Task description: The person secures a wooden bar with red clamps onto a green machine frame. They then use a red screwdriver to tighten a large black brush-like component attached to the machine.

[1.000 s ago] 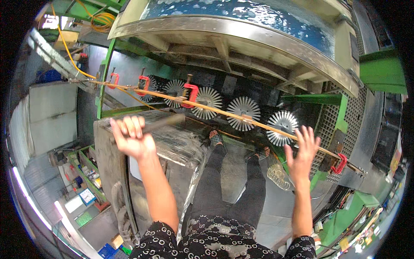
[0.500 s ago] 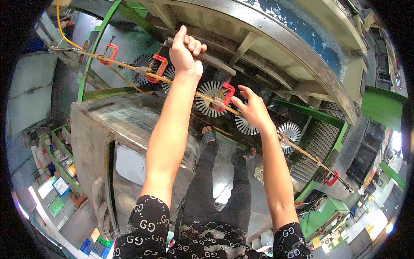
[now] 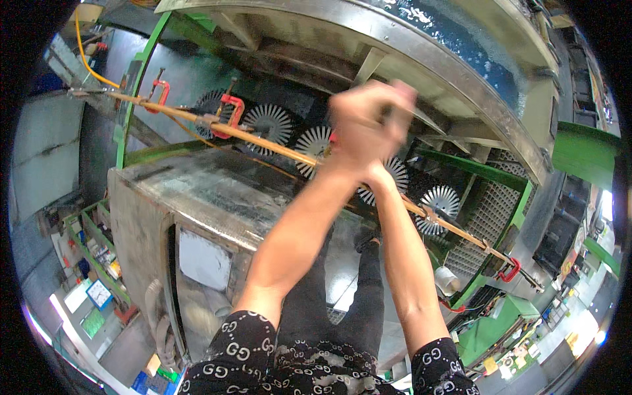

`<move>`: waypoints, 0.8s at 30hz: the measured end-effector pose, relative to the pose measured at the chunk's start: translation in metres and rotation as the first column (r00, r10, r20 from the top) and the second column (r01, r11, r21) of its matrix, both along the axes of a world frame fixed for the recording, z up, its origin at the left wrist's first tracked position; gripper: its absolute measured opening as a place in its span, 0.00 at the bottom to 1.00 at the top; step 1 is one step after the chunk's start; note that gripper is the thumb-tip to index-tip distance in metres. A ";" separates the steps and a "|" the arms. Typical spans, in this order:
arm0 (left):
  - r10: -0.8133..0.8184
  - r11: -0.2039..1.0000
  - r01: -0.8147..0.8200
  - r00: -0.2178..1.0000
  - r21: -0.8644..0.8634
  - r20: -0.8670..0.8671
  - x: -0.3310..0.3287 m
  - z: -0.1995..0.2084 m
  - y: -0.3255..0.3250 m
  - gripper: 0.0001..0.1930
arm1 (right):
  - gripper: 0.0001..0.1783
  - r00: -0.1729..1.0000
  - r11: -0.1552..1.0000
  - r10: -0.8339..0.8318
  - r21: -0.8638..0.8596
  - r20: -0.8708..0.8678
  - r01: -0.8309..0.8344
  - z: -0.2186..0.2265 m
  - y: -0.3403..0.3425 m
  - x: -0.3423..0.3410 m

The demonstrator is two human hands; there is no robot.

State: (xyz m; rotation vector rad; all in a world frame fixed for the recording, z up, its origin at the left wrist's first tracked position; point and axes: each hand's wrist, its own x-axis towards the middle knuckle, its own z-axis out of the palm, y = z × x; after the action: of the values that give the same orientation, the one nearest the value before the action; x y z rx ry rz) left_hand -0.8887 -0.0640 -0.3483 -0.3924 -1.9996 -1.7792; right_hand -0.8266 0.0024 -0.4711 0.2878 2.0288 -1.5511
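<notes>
My two hands are raised together in front of me, blurred by motion. My left hand is a closed fist, and my right hand is pressed against it from the right with its fingers curled. A small dark shape shows between the fingers; I cannot tell what it is. The hands cover part of a long orange bar that runs from upper left to lower right. A red clamp grips the bar left of my hands, and a sliver of another red clamp shows at my left hand.
White toothed discs line up behind the bar, one more to the right. A steel cabinet stands at my left. A large metal tank rim hangs above. Green frame parts and a further red clamp are nearby.
My left fist has come down and right, and my right hand has left the red clamp and risen to meet it. The view has shifted, so the bar sits further left.
</notes>
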 end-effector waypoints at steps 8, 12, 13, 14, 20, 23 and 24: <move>-0.580 0.138 0.663 0.656 -0.736 0.483 0.033 -0.027 0.092 0.11 | 0.18 0.998 0.990 0.031 0.140 -0.045 -0.025 -0.041 0.015 0.000; -0.607 0.772 0.573 0.793 -0.275 -0.052 0.042 0.026 0.028 0.12 | 0.16 0.989 0.978 -0.141 -0.148 0.042 0.146 0.007 -0.015 0.008; -0.459 0.886 0.440 0.878 -0.148 -0.138 0.033 0.031 0.016 0.14 | 0.15 0.973 0.954 -0.226 -0.190 0.050 0.232 0.013 -0.007 0.010; -0.498 0.866 0.497 0.867 0.055 0.018 0.021 0.042 -0.008 0.11 | 0.17 0.997 0.998 -0.052 0.033 -0.050 0.054 0.000 0.012 0.007; -0.197 0.477 -0.212 0.920 0.853 0.339 -0.042 -0.016 -0.135 0.21 | 0.21 0.999 1.000 -0.019 0.018 0.042 0.019 -0.003 0.003 0.000; -0.325 0.347 -0.250 0.872 0.904 0.366 -0.049 -0.046 -0.138 0.21 | 0.20 0.999 1.000 -0.024 0.019 0.033 0.024 -0.003 0.004 0.000; -0.330 0.318 -0.287 0.860 0.904 0.389 -0.050 -0.054 -0.136 0.21 | 0.20 1.000 0.999 -0.008 0.047 0.003 0.008 -0.003 0.004 -0.001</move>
State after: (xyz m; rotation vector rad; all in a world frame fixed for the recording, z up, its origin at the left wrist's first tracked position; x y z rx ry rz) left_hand -0.9390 -0.2003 -0.4023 0.5403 -0.7134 -2.9089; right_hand -0.8278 0.0068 -0.4739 0.3174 2.0661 -1.5081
